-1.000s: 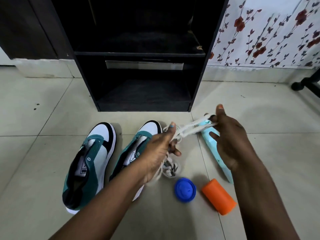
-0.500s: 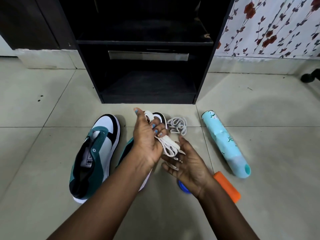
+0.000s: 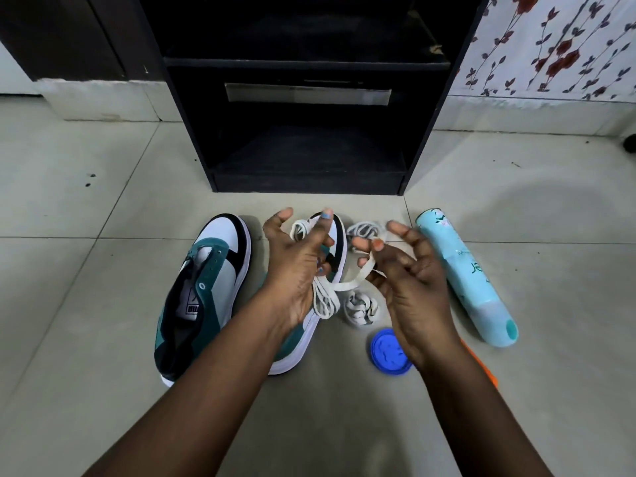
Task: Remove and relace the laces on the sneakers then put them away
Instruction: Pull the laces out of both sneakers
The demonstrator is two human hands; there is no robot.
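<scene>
Between the two raised hands a white lace sags. The left hand has its fingers half curled round a bundle of loops, which dangle below its palm; the right hand pinches the free strand between thumb and fingertips, other fingers loose. Directly under the left hand lies one sneaker, its long axis pointing away toward the black shelf, so the left hand is nearer. The other sneaker lies parallel, further left, eyelets bare. More lace bundles rest on the floor between.
</scene>
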